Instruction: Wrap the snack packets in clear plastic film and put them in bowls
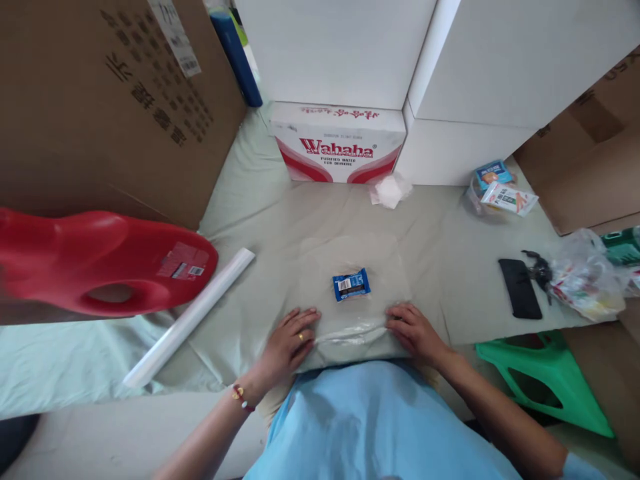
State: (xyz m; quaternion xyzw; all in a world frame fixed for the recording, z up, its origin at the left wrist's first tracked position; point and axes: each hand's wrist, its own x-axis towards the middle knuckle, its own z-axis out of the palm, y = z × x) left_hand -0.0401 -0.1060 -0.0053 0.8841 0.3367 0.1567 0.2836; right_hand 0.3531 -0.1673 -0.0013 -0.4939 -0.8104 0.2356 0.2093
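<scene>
One clear plastic sheet (pixel 320 267), near edge bunched.

Cloth (pixel 440 267) open around blue packet (pixel 351 285); red jug (pixel 100 260), white roll (pixel 190 317) left; phone (pixel 520 288) right; Wahaha box (pixel 339 143) behind.

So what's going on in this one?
A person sits at a cloth-covered surface with both hands on the near edge of a clear plastic sheet. The left hand lies flat on it. The right hand curls its fingers at the bunched edge. A small blue packet lies at the middle of the plastic, untouched. A red jug and a white roll lie to the left, and a black phone to the right.
</scene>
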